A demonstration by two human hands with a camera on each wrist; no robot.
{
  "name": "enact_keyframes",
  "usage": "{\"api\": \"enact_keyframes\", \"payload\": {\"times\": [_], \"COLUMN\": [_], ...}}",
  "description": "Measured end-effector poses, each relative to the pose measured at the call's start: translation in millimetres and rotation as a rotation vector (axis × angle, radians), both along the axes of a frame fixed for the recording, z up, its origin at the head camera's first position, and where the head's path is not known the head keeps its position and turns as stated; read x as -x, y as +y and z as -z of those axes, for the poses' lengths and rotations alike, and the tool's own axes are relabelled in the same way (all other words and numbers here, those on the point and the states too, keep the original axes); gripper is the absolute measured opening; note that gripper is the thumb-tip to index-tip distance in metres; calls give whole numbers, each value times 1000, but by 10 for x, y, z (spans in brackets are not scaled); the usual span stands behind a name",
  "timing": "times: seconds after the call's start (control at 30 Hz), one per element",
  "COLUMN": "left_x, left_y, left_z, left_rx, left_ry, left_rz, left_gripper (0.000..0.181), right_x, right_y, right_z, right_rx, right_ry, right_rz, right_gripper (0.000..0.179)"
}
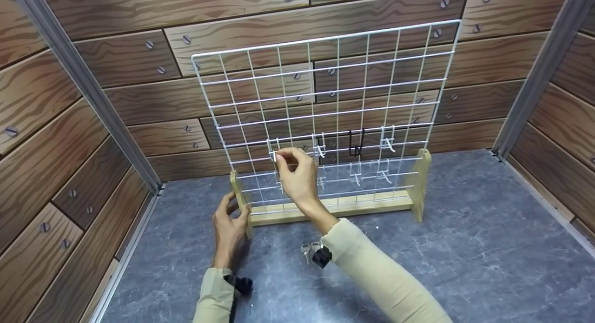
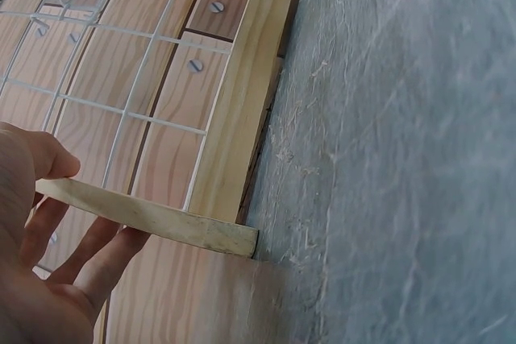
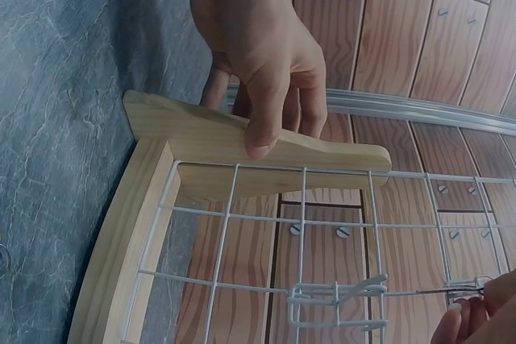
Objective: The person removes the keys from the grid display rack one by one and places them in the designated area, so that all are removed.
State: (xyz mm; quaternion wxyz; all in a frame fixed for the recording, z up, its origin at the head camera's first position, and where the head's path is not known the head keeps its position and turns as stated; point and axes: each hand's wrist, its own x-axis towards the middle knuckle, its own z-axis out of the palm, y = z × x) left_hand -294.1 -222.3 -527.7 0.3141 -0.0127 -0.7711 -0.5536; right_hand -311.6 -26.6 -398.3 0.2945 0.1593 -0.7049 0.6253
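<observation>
A white wire grid rack (image 1: 338,86) stands in a pale wooden base (image 1: 332,204). My left hand (image 1: 230,225) grips the base's left side panel (image 2: 161,219), thumb on one face and fingers on the other. My right hand (image 1: 300,176) is at a white hook (image 1: 273,154) on the grid's left part. Its thumb and fingertips pinch a thin, dark metal piece (image 3: 451,290), seen nearly edge-on; its kind is unclear. A lower white hook (image 3: 337,304) shows in the right wrist view.
More white hooks (image 1: 387,141) hang on the grid, along with a black hook (image 1: 356,144). Several keys (image 1: 307,251) lie on the grey marbled tabletop (image 1: 465,248), near my right cuff. Wood-patterned walls (image 1: 139,100) enclose the back and sides.
</observation>
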Motion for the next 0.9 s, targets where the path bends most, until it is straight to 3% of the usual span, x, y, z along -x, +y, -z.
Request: {"api": "enact_keyframes", "payload": {"times": [0.23,0.9], "left_x": [-10,-11], "left_y": [-1,6], "left_z": [-14,-14], "left_rx": [3,25], "left_ry": [-25,-35], "left_rz": [2,-20], "left_gripper": [40,41], "right_x": [-22,-74], "right_y": [42,85], "right_z": [-27,-72], "right_rx": [7,1], "right_ry": [-50,-66], "right_rz": [-20,-26], "right_gripper": [8,7]}}
